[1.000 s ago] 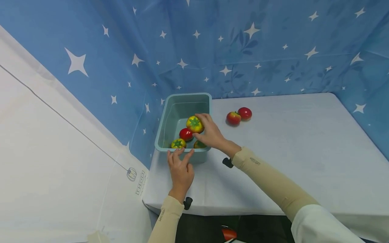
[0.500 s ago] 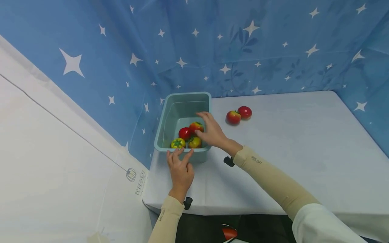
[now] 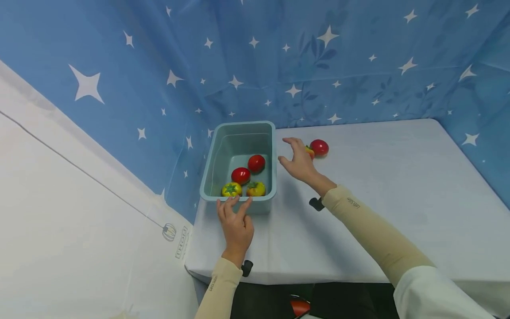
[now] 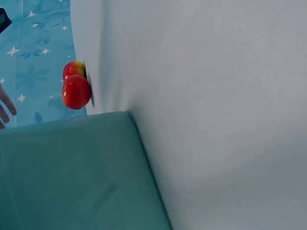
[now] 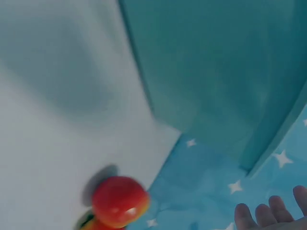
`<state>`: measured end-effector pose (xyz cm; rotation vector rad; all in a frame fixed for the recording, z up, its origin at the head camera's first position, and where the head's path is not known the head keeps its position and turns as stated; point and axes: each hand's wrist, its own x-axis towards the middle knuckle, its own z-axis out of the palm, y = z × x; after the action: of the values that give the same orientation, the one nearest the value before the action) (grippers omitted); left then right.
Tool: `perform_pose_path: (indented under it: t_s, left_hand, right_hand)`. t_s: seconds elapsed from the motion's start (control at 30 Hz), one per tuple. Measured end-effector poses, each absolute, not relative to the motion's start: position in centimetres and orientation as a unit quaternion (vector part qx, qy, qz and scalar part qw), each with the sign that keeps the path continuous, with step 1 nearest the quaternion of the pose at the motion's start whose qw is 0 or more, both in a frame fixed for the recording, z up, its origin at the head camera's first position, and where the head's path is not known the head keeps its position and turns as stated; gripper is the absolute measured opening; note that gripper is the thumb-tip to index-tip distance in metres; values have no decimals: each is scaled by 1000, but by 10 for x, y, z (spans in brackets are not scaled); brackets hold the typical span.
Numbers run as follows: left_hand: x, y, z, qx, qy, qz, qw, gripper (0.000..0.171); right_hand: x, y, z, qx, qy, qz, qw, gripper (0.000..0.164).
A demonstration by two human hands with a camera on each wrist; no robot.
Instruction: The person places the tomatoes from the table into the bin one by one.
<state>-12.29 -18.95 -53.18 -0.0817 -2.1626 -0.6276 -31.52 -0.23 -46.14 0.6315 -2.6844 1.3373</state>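
Several tomatoes lie in a teal bin point(image 3: 243, 141) in the head view: a red one point(image 3: 241, 176), another red one point(image 3: 256, 164), and a yellowish pair with green leafy tops, the left point(image 3: 231, 189) and the right point(image 3: 256, 189). My left hand point(image 3: 237, 226) rests its fingertips at the bin's front rim. Just outside the right wall, my right hand point(image 3: 299, 163) hangs over the table, fingers spread and holding nothing. Behind it sits a red-and-yellow tomato point(image 3: 310, 153), partly hidden by the hand, beside a plain red one point(image 3: 319, 148).
A white cloth covers the table point(image 3: 378, 190), reaching right of the two loose tomatoes. A blue star-patterned curtain point(image 3: 358, 88) borders the back and left side. The bin stands at the table's back left corner.
My right hand has let go of a tomato inside the bin, then moved out over the right wall toward the loose pair. That tomato now lies red side up. The left hand stays at the rim.
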Motion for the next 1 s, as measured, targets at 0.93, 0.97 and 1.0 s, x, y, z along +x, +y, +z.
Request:
perform_pose_path:
  t_s: [0.93,0.97,1.0]
  left_hand:
    - [-131,-191,-538,-47,-843,-232,484,46]
    - [-130,-191,-538,-46,-843,-233,482,46]
    - [-129,-191,-538,-45,-844,-233,481,46]
  right_hand:
    - [-372,65,-541,12,-922,377,-84,80]
    - [-371,65,-543,18,-923,374,-85,80]
    - [-371,65,-546,24,-924,372,-85,79]
